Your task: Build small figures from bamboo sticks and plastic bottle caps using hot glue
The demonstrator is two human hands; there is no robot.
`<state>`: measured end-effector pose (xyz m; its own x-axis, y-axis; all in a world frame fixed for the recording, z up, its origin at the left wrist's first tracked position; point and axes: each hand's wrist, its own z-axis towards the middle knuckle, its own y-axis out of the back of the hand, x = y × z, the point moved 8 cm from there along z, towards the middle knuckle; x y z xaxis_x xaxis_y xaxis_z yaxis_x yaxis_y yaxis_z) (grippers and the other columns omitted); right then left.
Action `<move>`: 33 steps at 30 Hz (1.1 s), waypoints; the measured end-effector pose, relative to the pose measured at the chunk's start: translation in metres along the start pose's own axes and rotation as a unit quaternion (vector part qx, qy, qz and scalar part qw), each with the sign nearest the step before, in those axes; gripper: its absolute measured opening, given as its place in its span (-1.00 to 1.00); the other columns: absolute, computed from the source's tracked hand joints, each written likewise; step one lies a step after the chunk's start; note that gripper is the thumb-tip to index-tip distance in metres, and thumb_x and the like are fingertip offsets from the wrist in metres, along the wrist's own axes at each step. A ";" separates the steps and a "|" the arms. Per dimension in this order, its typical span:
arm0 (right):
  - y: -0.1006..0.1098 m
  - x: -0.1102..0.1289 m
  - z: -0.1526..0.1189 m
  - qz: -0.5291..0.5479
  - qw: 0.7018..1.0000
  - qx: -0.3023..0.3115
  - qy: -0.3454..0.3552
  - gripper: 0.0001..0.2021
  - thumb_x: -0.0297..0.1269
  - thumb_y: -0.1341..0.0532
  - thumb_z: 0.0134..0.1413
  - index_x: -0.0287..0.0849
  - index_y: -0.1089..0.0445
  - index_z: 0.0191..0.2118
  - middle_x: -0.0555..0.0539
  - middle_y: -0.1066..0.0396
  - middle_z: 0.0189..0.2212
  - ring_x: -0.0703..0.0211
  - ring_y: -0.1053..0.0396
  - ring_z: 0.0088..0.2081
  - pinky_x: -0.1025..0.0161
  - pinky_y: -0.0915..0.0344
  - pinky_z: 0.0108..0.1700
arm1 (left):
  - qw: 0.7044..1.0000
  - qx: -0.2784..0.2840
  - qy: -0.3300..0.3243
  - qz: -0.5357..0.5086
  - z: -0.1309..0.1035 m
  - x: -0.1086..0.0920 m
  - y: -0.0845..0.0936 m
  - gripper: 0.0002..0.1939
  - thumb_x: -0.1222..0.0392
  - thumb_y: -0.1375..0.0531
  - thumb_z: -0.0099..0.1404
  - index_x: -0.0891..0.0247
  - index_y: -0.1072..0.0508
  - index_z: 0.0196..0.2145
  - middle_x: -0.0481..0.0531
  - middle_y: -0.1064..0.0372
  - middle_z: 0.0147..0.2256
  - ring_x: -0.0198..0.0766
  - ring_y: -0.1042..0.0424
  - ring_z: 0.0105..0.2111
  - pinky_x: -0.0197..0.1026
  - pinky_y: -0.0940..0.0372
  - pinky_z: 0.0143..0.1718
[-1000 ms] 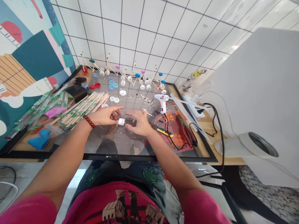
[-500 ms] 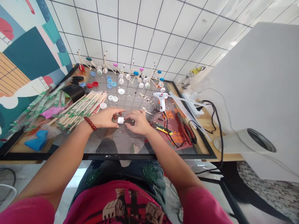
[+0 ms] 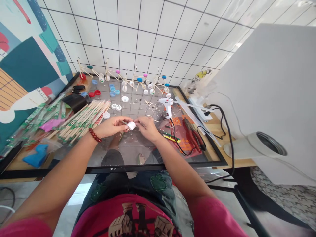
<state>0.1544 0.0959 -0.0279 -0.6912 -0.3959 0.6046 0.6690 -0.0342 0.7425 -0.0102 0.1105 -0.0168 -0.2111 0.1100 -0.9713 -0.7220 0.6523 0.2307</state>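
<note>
My left hand [image 3: 112, 126] pinches a small white piece that looks like bottle caps [image 3: 131, 125] between thumb and fingers, raised over the glass tabletop. Close against its right side are the fingertips of my right hand [image 3: 147, 127], pressed together. Whatever lies between those fingertips is too small to make out. Left of the hands is a pile of wrapped chopsticks [image 3: 82, 121]. Loose white caps [image 3: 116, 107] lie beyond my left hand.
Stick-and-cap models [image 3: 133, 80] line the back edge. At right are a glue gun [image 3: 168, 106] with its cord, a cutter knife [image 3: 171, 137] and red-handled pliers [image 3: 194, 136]. Blue caps [image 3: 115, 92] and red caps [image 3: 94, 93] lie at back left. Scraps litter the glass [image 3: 134, 148].
My hands have come closer together. The white caps are lifted and tilted in my left fingers, and my right fingers have closed beside them. The view has shifted slightly.
</note>
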 end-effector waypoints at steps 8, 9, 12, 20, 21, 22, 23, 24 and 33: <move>0.007 0.011 -0.001 0.040 0.995 -0.033 0.080 -0.82 -0.34 -0.30 0.46 -0.05 -0.70 -0.11 -0.08 -0.70 -0.18 0.02 -0.60 -0.10 0.03 -0.33 0.15 | 0.991 -0.124 -0.039 0.009 0.005 0.008 0.005 -0.54 -0.08 -0.62 -0.01 0.23 -0.67 -0.26 0.15 -0.70 -0.16 -0.06 -0.62 -0.18 0.06 -0.55 0.02; 0.007 0.010 0.000 0.052 0.994 -0.035 0.085 -0.82 -0.35 -0.30 0.46 -0.05 -0.70 -0.11 -0.08 -0.71 -0.18 0.02 -0.60 -0.11 0.05 -0.37 0.11 | 0.991 -0.132 -0.037 0.007 0.005 0.010 0.005 -0.53 -0.09 -0.62 -0.04 0.23 -0.66 -0.28 0.16 -0.70 -0.16 -0.05 -0.63 -0.18 0.07 -0.55 0.02; 0.008 0.005 0.001 0.089 0.991 -0.046 0.087 -0.85 -0.34 -0.34 0.42 -0.05 -0.71 -0.08 -0.09 -0.71 -0.16 0.04 -0.62 -0.13 0.12 -0.48 0.01 | 0.990 -0.141 -0.025 -0.008 0.006 0.014 0.006 -0.49 -0.13 -0.64 -0.09 0.24 -0.66 -0.30 0.15 -0.71 -0.19 -0.04 -0.64 -0.20 0.07 -0.57 0.00; 0.008 0.004 -0.003 0.136 0.984 -0.046 0.106 -0.90 -0.22 -0.44 0.32 -0.02 -0.75 -0.14 -0.09 -0.77 -0.12 0.02 -0.70 -0.11 0.11 -0.61 0.07 | 0.984 -0.159 -0.073 0.027 0.002 0.008 0.011 -0.63 -0.05 -0.60 0.01 0.23 -0.79 -0.29 0.19 -0.77 -0.16 0.02 -0.72 -0.21 0.11 -0.63 0.00; 0.007 0.004 -0.003 0.137 0.984 -0.046 0.107 -0.91 -0.22 -0.45 0.30 0.00 -0.75 -0.14 -0.09 -0.78 -0.09 0.00 -0.71 -0.09 0.10 -0.62 0.08 | 0.983 -0.164 -0.080 0.036 0.001 0.007 0.012 -0.66 -0.04 -0.59 0.02 0.21 -0.79 -0.31 0.18 -0.77 -0.17 0.03 -0.72 -0.21 0.11 -0.64 0.00; 0.007 0.003 -0.003 0.138 0.983 -0.046 0.108 -0.92 -0.22 -0.46 0.30 0.02 -0.75 -0.15 -0.09 -0.78 -0.07 -0.01 -0.72 -0.07 0.09 -0.63 0.10 | 0.981 -0.170 -0.085 0.044 0.000 0.006 0.013 -0.69 -0.03 -0.59 0.03 0.20 -0.80 -0.32 0.17 -0.78 -0.18 0.03 -0.73 -0.21 0.11 -0.64 0.01; 0.006 0.003 -0.003 0.139 0.983 -0.046 0.109 -0.93 -0.23 -0.46 0.30 0.03 -0.76 -0.17 -0.08 -0.78 -0.06 -0.02 -0.72 -0.05 0.09 -0.63 0.11 | 0.979 -0.176 -0.090 0.051 -0.001 0.005 0.013 -0.70 -0.03 -0.59 0.04 0.18 -0.80 -0.32 0.15 -0.78 -0.19 0.03 -0.74 -0.20 0.11 -0.65 0.02; 0.006 0.002 -0.003 0.139 0.983 -0.045 0.112 -0.93 -0.23 -0.45 0.31 0.04 -0.76 -0.18 -0.08 -0.77 -0.05 -0.02 -0.73 -0.05 0.08 -0.63 0.12 | 0.977 -0.180 -0.096 0.056 -0.001 0.005 0.014 -0.72 -0.03 -0.58 0.05 0.17 -0.80 -0.33 0.14 -0.78 -0.19 0.04 -0.75 -0.18 0.11 -0.65 0.05; 0.003 0.001 -0.004 0.134 0.982 -0.043 0.127 -0.90 -0.23 -0.43 0.34 0.03 -0.76 -0.20 -0.09 -0.77 -0.05 0.00 -0.74 -0.06 0.08 -0.65 0.10 | 0.969 -0.185 -0.142 0.087 -0.004 -0.003 0.011 -0.80 -0.01 -0.55 0.13 0.12 -0.82 -0.34 0.13 -0.79 -0.16 0.05 -0.78 -0.14 0.06 -0.67 0.06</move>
<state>0.1568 0.0922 -0.0264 -0.4052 -0.6163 0.6753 0.8451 0.0292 0.5338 -0.0206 0.1144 -0.0111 -0.1985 0.4297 -0.8809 -0.8896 0.2982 0.3459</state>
